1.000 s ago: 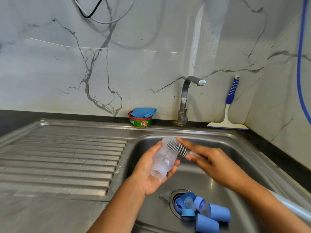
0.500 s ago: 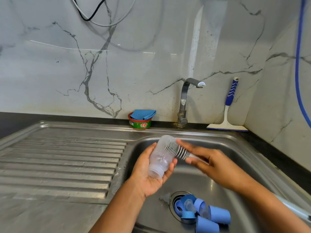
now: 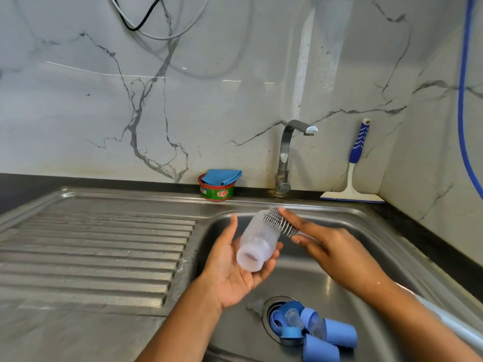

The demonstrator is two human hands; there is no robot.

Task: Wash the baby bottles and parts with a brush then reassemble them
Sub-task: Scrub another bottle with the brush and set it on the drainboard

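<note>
Over the sink, the bottle now tips mouth-first toward us, and the brush sits higher, at its base, than 0.5 s ago. Our left hand cradles the bottle in curled fingers; our right hand grips the brush handle, forefinger stretched along the bristles. Blue caps lie by the drain.

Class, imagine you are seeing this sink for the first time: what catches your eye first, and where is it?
At the centre, over the sink basin, the left hand cradles a clear bottle while the right hand holds a bristle brush against its far end. Next comes the heap of blue caps and rings at the drain, in the near part of the basin.
</note>
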